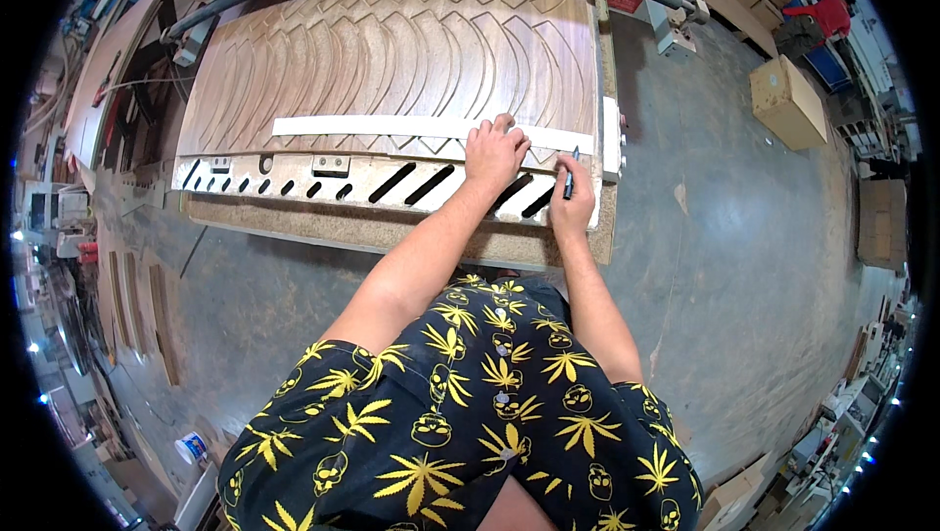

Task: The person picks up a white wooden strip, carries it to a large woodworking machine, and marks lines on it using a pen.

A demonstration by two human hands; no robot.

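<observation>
We pressed a white strip against a carved wooden panel, upper centre of the frame.
Our left hand, fingers parted, bore down on it; our right hand, farther right, was clasped around a dark marker near the strip's right end.

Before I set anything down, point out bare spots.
Widest is the floor between the right edge of the bench and the cardboard box, mostly bare. More floor shows between the wooden strips at left and the shirt. The bench top is crowded: carved panel, white strip, left hand, and right hand holding a marker.
</observation>
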